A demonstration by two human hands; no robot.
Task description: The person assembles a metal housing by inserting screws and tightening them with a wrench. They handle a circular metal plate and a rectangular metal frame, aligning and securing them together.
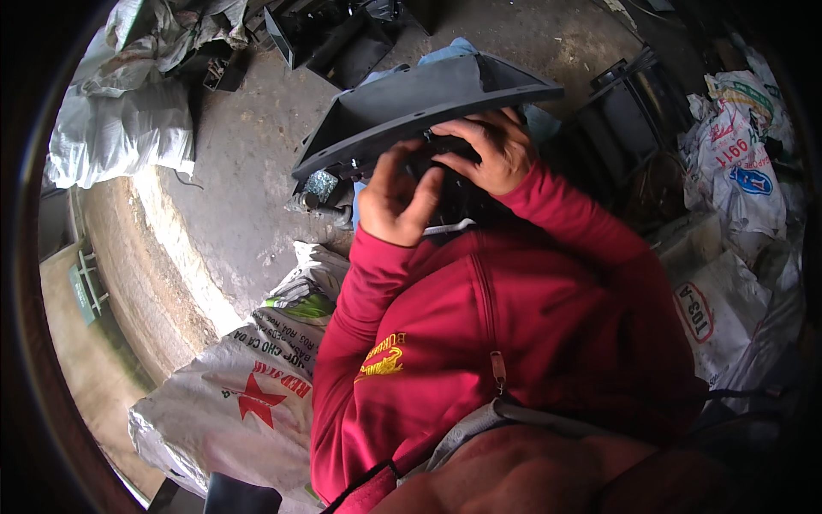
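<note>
Black tray [411, 98], tilted, up in front of red jacket [548, 317]! Left hand [398, 201] at near rim [377, 137], half-curled, thumb and fingers parted; right hand [497, 154] there too, thumb off forefinger. White sack [205, 428] at left, dark parts [355, 56] beyond on floor [248, 171].

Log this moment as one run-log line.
black rectangular flanged box: tilted | left hand: loosely curled, open, by near side | right hand: likewise | nearby: white printed sack
</note>
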